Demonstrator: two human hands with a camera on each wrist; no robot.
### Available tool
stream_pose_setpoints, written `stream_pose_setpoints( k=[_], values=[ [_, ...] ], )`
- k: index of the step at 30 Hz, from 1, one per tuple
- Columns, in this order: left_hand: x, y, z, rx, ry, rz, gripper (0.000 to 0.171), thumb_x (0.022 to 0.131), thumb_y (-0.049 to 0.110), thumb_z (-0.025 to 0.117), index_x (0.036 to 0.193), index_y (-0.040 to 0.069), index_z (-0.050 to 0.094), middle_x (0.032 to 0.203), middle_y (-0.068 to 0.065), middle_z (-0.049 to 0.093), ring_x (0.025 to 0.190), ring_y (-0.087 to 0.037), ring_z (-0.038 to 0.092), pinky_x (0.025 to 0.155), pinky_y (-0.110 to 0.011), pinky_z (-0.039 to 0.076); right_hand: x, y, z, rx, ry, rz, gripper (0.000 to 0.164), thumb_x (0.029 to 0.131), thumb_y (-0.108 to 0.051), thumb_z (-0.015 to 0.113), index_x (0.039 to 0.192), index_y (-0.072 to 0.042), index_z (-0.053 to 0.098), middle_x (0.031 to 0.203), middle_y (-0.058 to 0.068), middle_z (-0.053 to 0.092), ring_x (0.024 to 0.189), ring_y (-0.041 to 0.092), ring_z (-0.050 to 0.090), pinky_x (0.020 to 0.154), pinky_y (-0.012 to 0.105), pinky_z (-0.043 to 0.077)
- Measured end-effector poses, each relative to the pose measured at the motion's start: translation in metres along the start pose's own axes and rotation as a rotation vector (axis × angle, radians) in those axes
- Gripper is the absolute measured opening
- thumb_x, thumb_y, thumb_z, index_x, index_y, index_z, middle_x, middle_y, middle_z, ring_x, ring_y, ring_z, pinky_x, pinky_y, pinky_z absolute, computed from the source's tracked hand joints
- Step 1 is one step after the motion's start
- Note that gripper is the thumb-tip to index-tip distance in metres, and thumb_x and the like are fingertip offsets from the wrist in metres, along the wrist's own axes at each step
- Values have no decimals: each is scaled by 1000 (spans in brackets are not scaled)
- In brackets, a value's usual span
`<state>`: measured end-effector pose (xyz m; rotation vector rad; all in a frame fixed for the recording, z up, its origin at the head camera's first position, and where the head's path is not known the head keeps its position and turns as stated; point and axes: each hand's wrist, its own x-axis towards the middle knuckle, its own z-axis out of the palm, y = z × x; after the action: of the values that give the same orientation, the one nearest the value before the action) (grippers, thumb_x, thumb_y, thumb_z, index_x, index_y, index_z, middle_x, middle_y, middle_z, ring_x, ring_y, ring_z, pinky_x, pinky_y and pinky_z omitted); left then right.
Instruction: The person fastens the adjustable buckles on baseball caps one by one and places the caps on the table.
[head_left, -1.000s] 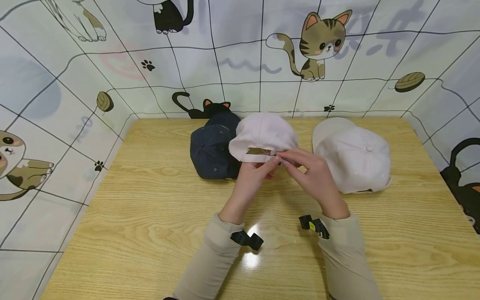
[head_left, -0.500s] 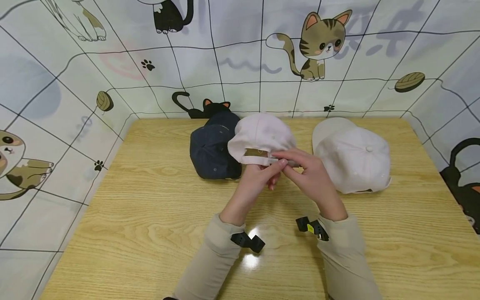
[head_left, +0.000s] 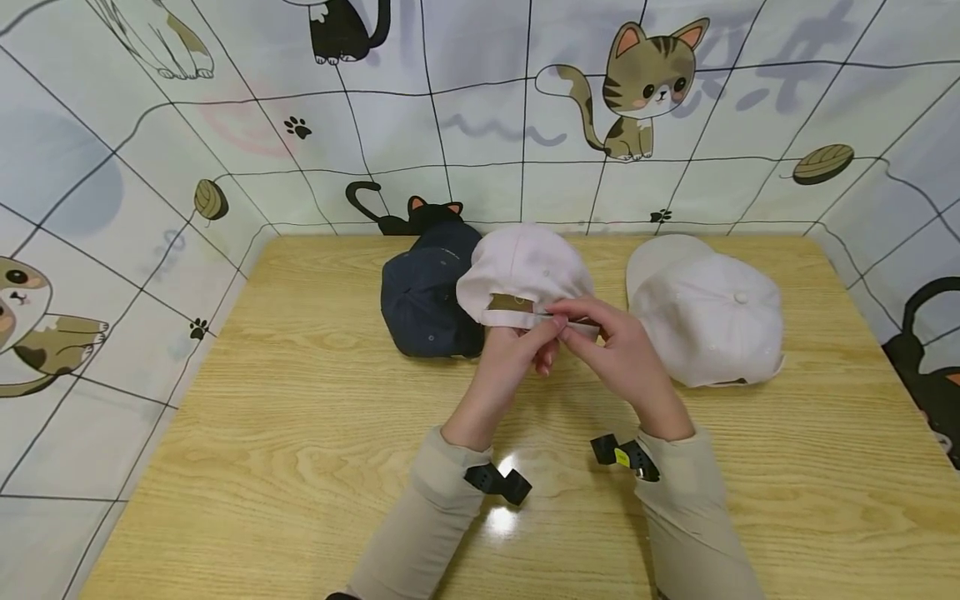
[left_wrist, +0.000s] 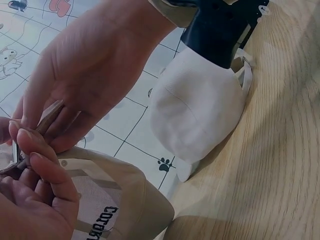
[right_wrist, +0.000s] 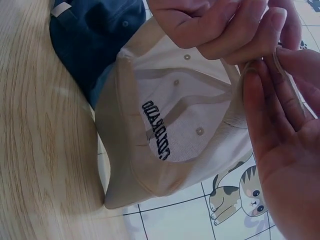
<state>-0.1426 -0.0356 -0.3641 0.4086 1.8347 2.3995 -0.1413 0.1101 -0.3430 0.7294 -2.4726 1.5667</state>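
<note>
A pale pink cap (head_left: 528, 258) is held up in the middle of the head view, its rear opening towards me. The left hand (head_left: 517, 354) pinches its back strap (head_left: 504, 318) between thumb and fingers. Just to the right, the right hand (head_left: 626, 354) pinches the strap's other part between thumb and forefinger. In the left wrist view a small metal buckle (left_wrist: 16, 157) shows among the fingertips, partly hidden. The right wrist view looks into the cap, where dark lettering (right_wrist: 157, 132) shows through the front panel.
A navy cap (head_left: 423, 296) lies on the wooden table (head_left: 300, 450), close against the pink cap's left side. To the right lies a white cap (head_left: 712, 321), brim towards the back. A cat-patterned cloth (head_left: 480, 125) stands behind and at both sides.
Both hands still hold the strap. The fingers shift slightly at the buckle, the right hand has moved a little to the left, and the cap has tilted slightly.
</note>
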Motion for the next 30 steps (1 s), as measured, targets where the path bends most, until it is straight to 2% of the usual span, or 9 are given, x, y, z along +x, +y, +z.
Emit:
stream_pose_setpoints(
  k=[4, 8, 11, 14, 17, 20, 22, 25, 30],
  values=[
    [0, 1, 1, -7, 1, -5, 14, 89, 9, 53, 78, 0, 52, 52, -5, 45, 46, -14, 42, 43, -25, 37, -1, 4, -2, 31, -4, 36, 21, 86, -10, 60, 107, -6, 62, 106, 3, 62, 89, 6, 52, 72, 22, 41],
    [1, -1, -1, -17, -15, -20, 14, 90, 12, 53, 80, 1, 53, 54, -7, 44, 47, -15, 41, 44, -26, 36, -1, 13, -3, 26, 5, 66, 22, 86, -16, 60, 108, -10, 62, 102, 1, 62, 79, 9, 51, 64, 23, 39],
    [4, -6, -4, -4, -37, -26, 20, 92, 17, 50, 81, 1, 54, 57, -9, 46, 48, -17, 42, 45, -28, 36, 0, 25, -3, 18, 16, 99, 21, 86, -22, 60, 105, -14, 63, 97, -2, 62, 71, 12, 51, 60, 25, 40],
    [6, -14, -6, 20, -44, -45, 31, 95, 25, 45, 79, 0, 54, 61, -9, 49, 49, -18, 43, 46, -29, 37, 2, 35, -1, 14, 27, 141, 21, 85, -31, 61, 100, -17, 63, 94, -4, 62, 71, 12, 56, 62, 26, 45],
    [7, -19, -7, 51, -5, -80, 39, 95, 35, 42, 78, 1, 52, 62, -6, 48, 52, -17, 43, 48, -28, 38, 2, 38, 0, 13, 28, 162, 23, 84, -34, 62, 96, -14, 63, 90, -2, 62, 73, 11, 58, 64, 26, 46],
    [7, -19, -7, 35, 81, -82, 38, 92, 41, 44, 84, 5, 52, 70, -2, 48, 60, -15, 46, 54, -28, 41, 2, 39, 0, 22, 24, 160, 23, 84, -31, 62, 93, -11, 63, 86, 1, 62, 72, 12, 59, 62, 25, 46],
    [8, -19, -8, -38, 130, -66, 37, 90, 43, 47, 89, 7, 55, 77, -1, 51, 67, -15, 48, 61, -30, 43, 2, 38, 0, 44, 23, 159, 21, 84, -28, 62, 92, -9, 63, 83, 3, 62, 71, 13, 59, 60, 25, 46],
    [8, -20, -11, -234, 148, -13, 35, 91, 41, 48, 97, 8, 58, 92, -2, 54, 79, -16, 50, 73, -31, 43, 1, 34, -1, 75, 25, 166, 17, 85, -22, 62, 92, -7, 63, 80, 4, 61, 70, 17, 59, 59, 24, 45],
    [11, -21, -16, -561, 56, 49, 32, 95, 40, 39, 96, 12, 54, 99, -4, 52, 89, -18, 48, 80, -29, 38, 0, 16, -4, 129, 33, 186, 14, 86, -14, 61, 90, 0, 61, 77, 6, 59, 68, 18, 58, 61, 24, 45]
  ],
)
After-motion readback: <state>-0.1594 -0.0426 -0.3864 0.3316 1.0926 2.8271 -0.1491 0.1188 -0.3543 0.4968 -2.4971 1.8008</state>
